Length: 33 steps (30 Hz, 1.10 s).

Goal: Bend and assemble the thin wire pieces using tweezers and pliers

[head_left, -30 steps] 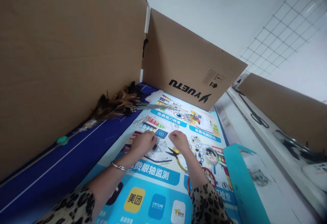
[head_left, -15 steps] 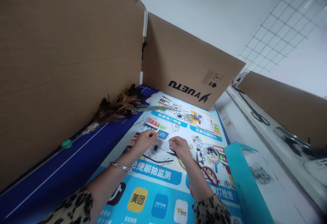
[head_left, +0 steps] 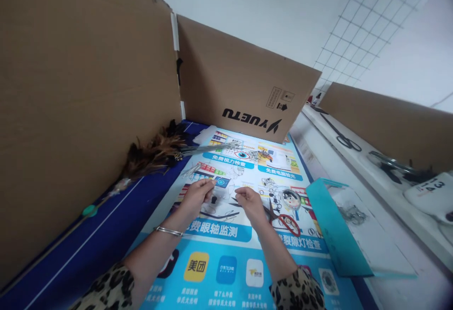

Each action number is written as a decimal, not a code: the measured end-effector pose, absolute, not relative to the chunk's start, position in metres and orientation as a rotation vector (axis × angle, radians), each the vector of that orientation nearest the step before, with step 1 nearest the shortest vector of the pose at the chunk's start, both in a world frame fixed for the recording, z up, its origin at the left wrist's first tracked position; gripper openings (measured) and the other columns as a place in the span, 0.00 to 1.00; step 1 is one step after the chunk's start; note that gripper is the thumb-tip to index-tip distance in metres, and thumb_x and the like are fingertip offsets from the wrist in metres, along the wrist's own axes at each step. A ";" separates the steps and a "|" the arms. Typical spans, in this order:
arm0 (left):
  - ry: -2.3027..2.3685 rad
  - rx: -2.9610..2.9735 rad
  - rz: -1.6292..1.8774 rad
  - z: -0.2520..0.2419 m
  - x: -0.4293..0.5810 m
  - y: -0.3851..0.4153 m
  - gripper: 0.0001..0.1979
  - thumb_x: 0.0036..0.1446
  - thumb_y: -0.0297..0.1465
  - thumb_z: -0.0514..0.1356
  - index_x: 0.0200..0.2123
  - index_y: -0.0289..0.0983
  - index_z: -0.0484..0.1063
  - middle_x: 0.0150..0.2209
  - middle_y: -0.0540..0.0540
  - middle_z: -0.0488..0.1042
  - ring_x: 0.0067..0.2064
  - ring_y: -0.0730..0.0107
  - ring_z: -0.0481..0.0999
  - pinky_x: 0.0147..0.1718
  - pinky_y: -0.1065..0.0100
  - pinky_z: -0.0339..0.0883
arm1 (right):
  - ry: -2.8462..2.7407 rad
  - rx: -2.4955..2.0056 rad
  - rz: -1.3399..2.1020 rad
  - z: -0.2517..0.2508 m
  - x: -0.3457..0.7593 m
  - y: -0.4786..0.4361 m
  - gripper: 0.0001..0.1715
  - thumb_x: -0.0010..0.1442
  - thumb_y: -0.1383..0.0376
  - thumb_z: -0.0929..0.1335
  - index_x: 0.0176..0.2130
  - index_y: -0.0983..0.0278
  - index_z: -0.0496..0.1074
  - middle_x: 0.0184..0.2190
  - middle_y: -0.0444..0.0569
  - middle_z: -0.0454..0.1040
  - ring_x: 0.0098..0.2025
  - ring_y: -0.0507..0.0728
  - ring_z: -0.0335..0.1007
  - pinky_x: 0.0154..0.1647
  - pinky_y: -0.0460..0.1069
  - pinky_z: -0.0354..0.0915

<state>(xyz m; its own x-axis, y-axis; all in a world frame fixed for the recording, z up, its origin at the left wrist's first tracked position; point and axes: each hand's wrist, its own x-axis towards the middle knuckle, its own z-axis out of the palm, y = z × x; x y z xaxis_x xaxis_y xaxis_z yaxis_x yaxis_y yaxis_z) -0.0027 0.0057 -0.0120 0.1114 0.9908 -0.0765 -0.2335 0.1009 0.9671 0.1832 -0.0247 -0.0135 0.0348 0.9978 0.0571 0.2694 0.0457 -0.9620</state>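
Evidently my left hand (head_left: 198,196) and right hand (head_left: 252,204) have loosened from fists, which I judge frees the fingertips for fine handling; whether they pinch anything, I cannot tell. Below the left fingertips, a dark piece (head_left: 213,200) shows, well inside the desk's (head_left: 120,225) left edge.

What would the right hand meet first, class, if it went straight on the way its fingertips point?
Most likely the left hand: the right hand points across toward it above the printed sheet. Depth is unclear in this single view, and anything very fine between them is too small to tell.
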 end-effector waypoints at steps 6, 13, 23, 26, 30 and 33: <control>0.945 0.905 1.178 -0.012 0.001 0.002 0.16 0.47 0.41 0.60 0.23 0.35 0.61 0.16 0.56 0.58 0.16 0.82 0.55 0.14 0.77 0.48 | -1.428 -1.354 1.007 -0.015 0.173 -0.036 0.19 0.48 0.61 0.68 0.41 0.63 0.69 0.32 0.45 0.70 0.27 0.49 0.63 0.28 0.44 0.62; 0.909 0.869 1.168 -0.009 0.009 -0.007 0.15 0.46 0.40 0.61 0.25 0.35 0.62 0.17 0.56 0.60 0.17 0.82 0.57 0.14 0.78 0.47 | -1.562 -1.428 0.845 -0.021 0.170 -0.037 0.18 0.47 0.59 0.70 0.39 0.63 0.71 0.28 0.43 0.68 0.25 0.48 0.59 0.27 0.43 0.60; 0.940 0.911 1.196 -0.008 0.012 -0.009 0.15 0.46 0.41 0.61 0.24 0.35 0.63 0.16 0.56 0.60 0.17 0.80 0.57 0.16 0.76 0.50 | -1.529 -1.400 0.907 -0.018 0.168 -0.036 0.09 0.50 0.61 0.67 0.29 0.64 0.72 0.22 0.42 0.68 0.24 0.50 0.62 0.24 0.43 0.58; 0.961 0.940 1.206 -0.008 0.012 -0.010 0.14 0.47 0.40 0.60 0.23 0.35 0.63 0.16 0.56 0.60 0.17 0.80 0.57 0.16 0.76 0.50 | -1.522 -1.389 0.932 -0.015 0.168 -0.038 0.08 0.51 0.61 0.67 0.29 0.64 0.72 0.22 0.42 0.68 0.24 0.50 0.62 0.24 0.43 0.57; 0.942 0.952 1.208 -0.009 0.011 -0.010 0.14 0.48 0.40 0.60 0.24 0.35 0.63 0.16 0.56 0.60 0.17 0.80 0.57 0.17 0.77 0.49 | -1.484 -1.348 0.991 -0.008 0.168 -0.041 0.08 0.51 0.62 0.66 0.32 0.64 0.71 0.21 0.41 0.66 0.23 0.49 0.60 0.24 0.43 0.56; 0.922 0.961 1.212 -0.010 0.011 -0.009 0.15 0.50 0.40 0.60 0.24 0.35 0.62 0.16 0.56 0.59 0.18 0.81 0.56 0.17 0.77 0.48 | -1.455 -1.328 0.959 -0.005 0.170 -0.042 0.09 0.51 0.62 0.66 0.34 0.64 0.69 0.22 0.41 0.65 0.24 0.49 0.60 0.25 0.43 0.57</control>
